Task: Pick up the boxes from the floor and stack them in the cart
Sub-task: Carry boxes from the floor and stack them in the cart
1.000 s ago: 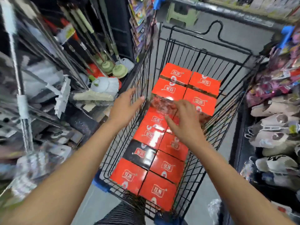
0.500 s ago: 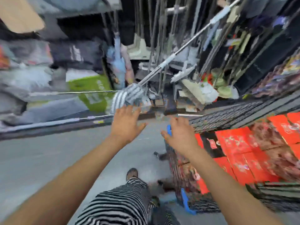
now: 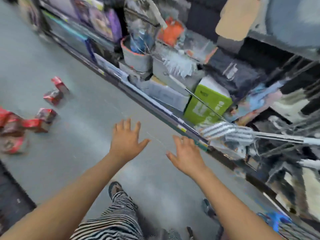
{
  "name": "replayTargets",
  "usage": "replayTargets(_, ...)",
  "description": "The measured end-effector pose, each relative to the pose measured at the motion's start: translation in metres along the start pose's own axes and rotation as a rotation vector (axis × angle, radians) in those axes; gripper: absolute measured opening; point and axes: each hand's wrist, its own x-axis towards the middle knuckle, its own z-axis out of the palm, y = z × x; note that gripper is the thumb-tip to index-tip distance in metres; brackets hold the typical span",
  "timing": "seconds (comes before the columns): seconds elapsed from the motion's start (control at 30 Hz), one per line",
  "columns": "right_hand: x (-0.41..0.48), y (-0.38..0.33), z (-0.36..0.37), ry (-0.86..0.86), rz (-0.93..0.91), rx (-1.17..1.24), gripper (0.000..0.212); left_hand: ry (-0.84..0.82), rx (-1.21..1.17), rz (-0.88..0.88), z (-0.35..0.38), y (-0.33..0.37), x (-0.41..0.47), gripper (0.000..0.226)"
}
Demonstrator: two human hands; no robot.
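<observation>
Several red boxes lie scattered on the grey floor at the left: one pair farther off, another box nearer, and a blurred heap at the left edge. My left hand and my right hand hover over bare floor with fingers spread, holding nothing, well to the right of the boxes. Only a blue corner of the cart shows at the bottom right. The picture is blurred by motion.
A low shelf edge runs diagonally from top left to bottom right, stocked with mops, a bucket and a green box. A mop handle juts out at the right. My striped trouser leg and sandal are below.
My view has swung left from the cart to the floor. The red boxes on the floor have come into sight; the cart has slid out at the bottom right. Both hands stay empty and spread.
</observation>
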Motion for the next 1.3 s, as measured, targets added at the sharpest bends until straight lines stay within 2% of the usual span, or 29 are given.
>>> replayTargets(0.23,0.13,-0.154,0.013,-0.131,-0.199,-0.02,0.066,-0.083,0.058,-0.231,-0.004,-0.179,0.022,0.073)
replayTargets(0.47,0.222,-0.277,0.035,-0.282,-0.262,0.075,0.064,-0.077,0.064,-0.438,-0.014,-0.326,0.043,0.077)
replayTargets(0.77,0.357,-0.356,0.031,-0.336,-0.313,-0.005,0.065,-0.164,-0.041,-0.618,0.014,-0.436,0.103,0.085)
replayTargets(1.1,0.571,-0.459,0.023,-0.436,-0.427,-0.063,0.065,-0.183,-0.013,-0.779,0.037,-0.56,0.25,0.079)
replayTargets(1.3,0.666,-0.53,0.02,-0.488,-0.47,-0.105,0.065,-0.216,-0.065,-0.839,0.041,-0.638,0.304,0.081)
